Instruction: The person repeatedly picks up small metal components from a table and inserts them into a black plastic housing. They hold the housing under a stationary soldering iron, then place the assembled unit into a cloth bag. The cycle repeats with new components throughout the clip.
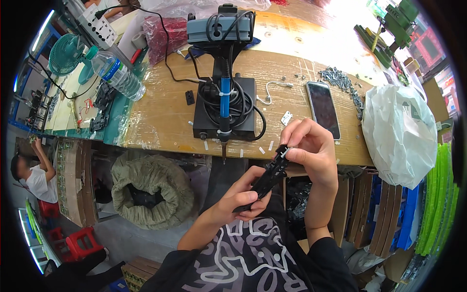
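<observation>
A long black plastic part (pixel 266 184) with a ridged, detailed upper end is held tilted in front of my chest, beyond the table's front edge. My left hand (pixel 239 197) wraps round its lower end, thumb on top. At the upper end, my right hand (pixel 314 153) is closed, its thumb and fingers pinching the part's tip. Something small and whitish shows between those fingertips, too small to name. A soldering iron (pixel 224 102) with a blue handle hangs tip down from a stand on a black base, left of my hands.
On the table lie a phone (pixel 323 108), a heap of small metal pieces (pixel 340 82) and a white plastic bag (pixel 401 134). A water bottle (pixel 116 73) and a green fan (pixel 67 54) stand left. Below sits an open sack (pixel 151 168). Another person (pixel 36 177) sits far left.
</observation>
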`<state>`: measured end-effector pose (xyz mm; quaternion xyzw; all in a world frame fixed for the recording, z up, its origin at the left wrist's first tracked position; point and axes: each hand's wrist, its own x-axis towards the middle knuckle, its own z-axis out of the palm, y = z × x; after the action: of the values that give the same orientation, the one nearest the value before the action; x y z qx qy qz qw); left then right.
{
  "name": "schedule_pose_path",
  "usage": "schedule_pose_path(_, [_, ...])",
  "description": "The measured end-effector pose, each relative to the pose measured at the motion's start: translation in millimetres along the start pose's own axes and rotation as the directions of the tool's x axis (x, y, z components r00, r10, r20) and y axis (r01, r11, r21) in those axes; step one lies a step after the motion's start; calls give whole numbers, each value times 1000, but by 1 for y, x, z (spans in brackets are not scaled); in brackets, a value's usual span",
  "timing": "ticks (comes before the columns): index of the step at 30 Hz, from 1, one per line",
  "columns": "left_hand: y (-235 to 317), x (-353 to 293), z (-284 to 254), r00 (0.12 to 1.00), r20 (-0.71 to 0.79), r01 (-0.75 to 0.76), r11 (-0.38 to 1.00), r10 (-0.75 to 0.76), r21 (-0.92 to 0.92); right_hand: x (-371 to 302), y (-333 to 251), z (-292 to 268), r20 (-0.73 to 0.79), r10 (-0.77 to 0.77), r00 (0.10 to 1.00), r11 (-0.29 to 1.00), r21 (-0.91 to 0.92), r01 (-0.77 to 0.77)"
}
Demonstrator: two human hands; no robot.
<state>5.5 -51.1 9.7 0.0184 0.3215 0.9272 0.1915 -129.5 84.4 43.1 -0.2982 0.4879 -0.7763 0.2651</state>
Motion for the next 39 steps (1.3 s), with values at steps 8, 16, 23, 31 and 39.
schedule_pose_path(8, [-1,0,-1,997,-69,-16,990,26,142,0,-1,-4,1,26,1000,996,-80,-26])
schedule_pose_path(16, [-5,0,-3,994,-106,34,967,-8,253,-8,0,-12,-8,114,994,984,-138,-114])
schedule_pose_path(23, [-14,0,-3,985,-163,102,965,-64,240,-23,9,-16,-93,138,986,983,-109,-148])
schedule_pose_path(31, [-35,-10,-13,981,69,163,968,-180,192,-63,30,-26,-3,73,997,989,126,-72])
schedule_pose_path(39, [-80,-13,-57,959,-7,284,958,-284,28,-93,74,-25,104,-16,994,989,145,1])
